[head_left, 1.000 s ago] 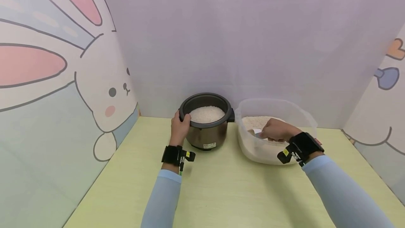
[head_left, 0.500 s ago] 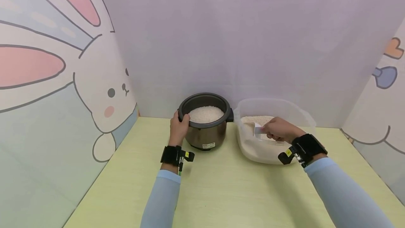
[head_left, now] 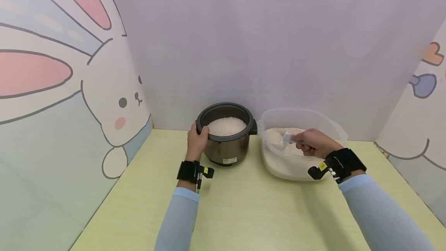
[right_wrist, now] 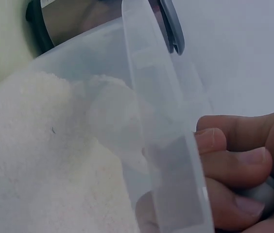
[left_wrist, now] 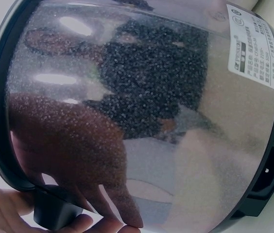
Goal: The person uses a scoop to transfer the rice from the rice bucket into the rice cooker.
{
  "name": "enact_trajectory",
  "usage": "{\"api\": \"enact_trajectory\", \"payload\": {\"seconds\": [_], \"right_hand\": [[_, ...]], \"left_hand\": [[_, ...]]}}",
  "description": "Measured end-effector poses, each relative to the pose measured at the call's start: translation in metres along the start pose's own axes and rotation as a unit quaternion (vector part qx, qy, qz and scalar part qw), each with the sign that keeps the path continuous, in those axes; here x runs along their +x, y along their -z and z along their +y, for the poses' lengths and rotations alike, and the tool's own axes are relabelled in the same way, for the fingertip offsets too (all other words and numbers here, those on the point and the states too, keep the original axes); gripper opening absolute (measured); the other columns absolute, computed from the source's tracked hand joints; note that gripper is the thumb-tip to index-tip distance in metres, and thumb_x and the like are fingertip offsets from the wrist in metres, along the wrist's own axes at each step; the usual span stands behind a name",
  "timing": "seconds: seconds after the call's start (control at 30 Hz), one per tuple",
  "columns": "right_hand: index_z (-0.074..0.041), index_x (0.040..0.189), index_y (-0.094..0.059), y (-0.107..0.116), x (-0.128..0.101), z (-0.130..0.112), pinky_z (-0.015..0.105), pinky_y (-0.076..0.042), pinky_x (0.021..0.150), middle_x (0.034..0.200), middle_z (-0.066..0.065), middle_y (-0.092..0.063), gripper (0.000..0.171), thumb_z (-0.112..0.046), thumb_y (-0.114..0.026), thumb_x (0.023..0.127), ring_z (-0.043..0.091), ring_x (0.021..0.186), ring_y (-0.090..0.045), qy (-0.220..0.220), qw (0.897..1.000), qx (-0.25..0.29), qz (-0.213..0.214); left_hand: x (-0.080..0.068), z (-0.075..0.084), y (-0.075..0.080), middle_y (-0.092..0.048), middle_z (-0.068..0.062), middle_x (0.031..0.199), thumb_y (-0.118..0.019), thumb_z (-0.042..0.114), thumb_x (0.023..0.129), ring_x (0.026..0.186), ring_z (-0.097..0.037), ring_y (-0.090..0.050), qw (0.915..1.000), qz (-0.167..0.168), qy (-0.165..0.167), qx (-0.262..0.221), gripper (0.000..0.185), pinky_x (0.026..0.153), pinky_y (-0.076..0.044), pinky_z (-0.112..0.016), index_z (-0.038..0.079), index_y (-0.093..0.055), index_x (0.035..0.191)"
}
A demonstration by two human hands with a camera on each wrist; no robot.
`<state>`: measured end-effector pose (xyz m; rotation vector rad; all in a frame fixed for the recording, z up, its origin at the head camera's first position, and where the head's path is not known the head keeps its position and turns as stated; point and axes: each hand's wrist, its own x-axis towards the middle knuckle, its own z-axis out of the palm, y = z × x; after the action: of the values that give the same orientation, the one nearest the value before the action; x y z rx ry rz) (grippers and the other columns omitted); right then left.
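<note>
A dark rice cooker (head_left: 224,151) without a lid stands upright at the back of the table, with white rice (head_left: 227,126) inside. My left hand (head_left: 197,141) grips its left side, thumb over the rim. Fingers curl around the cooker's black side handle (left_wrist: 55,208) in the left wrist view. To the right, a translucent plastic bin (head_left: 296,114) holds a bed of rice (right_wrist: 44,160). Over that bed, inside the bin, my right hand (head_left: 316,143) grips the handle of a scoop (head_left: 277,138) that appears filled with rice. The bin's wall partly veils the scoop in the right wrist view.
The cooker's other handle (head_left: 254,128) almost meets the bin's left edge. Behind both hangs a pale purple backdrop (head_left: 244,49). Rabbit-printed panels (head_left: 115,127) flank the pale yellow-green table (head_left: 244,204).
My right hand has drawn slightly right and turned, bringing the scoop out of the rice and levelling it. The left hand and cooker keep their place.
</note>
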<state>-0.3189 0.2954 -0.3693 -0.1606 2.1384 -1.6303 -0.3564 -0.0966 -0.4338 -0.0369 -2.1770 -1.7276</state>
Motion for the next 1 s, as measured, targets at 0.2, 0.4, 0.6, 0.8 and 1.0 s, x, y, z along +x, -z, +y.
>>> {"api": "enact_trajectory", "payload": {"seconds": [0.2, 0.4, 0.6, 0.8, 1.0], "right_hand": [[0.010, 0.142, -0.025, 0.003, -0.003, -0.004, 0.028, -0.024, 0.056, 0.079, -0.001, -0.038, 0.043, -0.020, -0.033, 0.113, 0.009, 0.057, -0.023, 0.002, 0.997, 0.077, 0.004], [0.004, 0.142, -0.025, 0.005, -0.006, -0.005, 0.030, -0.022, 0.059, 0.082, -0.002, -0.039, 0.037, -0.021, -0.026, 0.114, 0.011, 0.061, -0.021, 0.018, 0.989, 0.148, 0.019], [-0.005, 0.134, -0.031, 0.003, -0.011, -0.007, 0.030, -0.022, 0.060, 0.082, -0.002, -0.041, 0.027, -0.022, -0.027, 0.114, 0.011, 0.063, -0.023, 0.026, 0.965, 0.259, 0.030], [-0.008, 0.127, -0.031, -0.005, -0.013, -0.014, 0.028, -0.022, 0.058, 0.081, -0.002, -0.041, 0.021, -0.024, -0.029, 0.113, 0.011, 0.062, -0.023, 0.049, 0.952, 0.298, 0.052], [-0.009, 0.144, -0.024, -0.015, -0.015, -0.021, 0.031, -0.022, 0.061, 0.082, -0.002, -0.040, 0.034, -0.024, -0.028, 0.113, 0.014, 0.065, -0.020, 0.058, 0.951, 0.294, 0.082]], "left_hand": [[-0.001, 0.001, 0.000, -0.054, -0.015, 0.109, -0.049, 0.027, 0.099, 0.086, -0.025, -0.047, 1.0000, 0.002, 0.002, 0.004, 0.054, 0.073, -0.037, -0.037, 0.001, -0.047, 0.147], [-0.001, 0.001, 0.000, -0.055, -0.016, 0.111, -0.050, 0.026, 0.099, 0.088, -0.026, -0.048, 1.0000, 0.001, 0.003, 0.004, 0.056, 0.074, -0.037, -0.037, 0.001, -0.046, 0.148], [0.000, 0.000, 0.000, -0.057, -0.019, 0.125, -0.050, 0.026, 0.099, 0.095, -0.027, -0.049, 1.0000, 0.002, 0.000, 0.007, 0.058, 0.077, -0.038, -0.036, 0.001, -0.044, 0.151], [-0.001, 0.000, 0.000, -0.056, -0.018, 0.119, -0.049, 0.027, 0.099, 0.092, -0.027, -0.048, 1.0000, 0.000, 0.000, 0.007, 0.057, 0.075, -0.037, -0.036, 0.002, -0.044, 0.150], [-0.001, 0.002, 0.000, -0.056, -0.015, 0.117, -0.050, 0.027, 0.099, 0.093, -0.025, -0.049, 1.0000, 0.002, 0.002, 0.001, 0.056, 0.076, -0.038, -0.036, 0.002, -0.046, 0.148]]}}
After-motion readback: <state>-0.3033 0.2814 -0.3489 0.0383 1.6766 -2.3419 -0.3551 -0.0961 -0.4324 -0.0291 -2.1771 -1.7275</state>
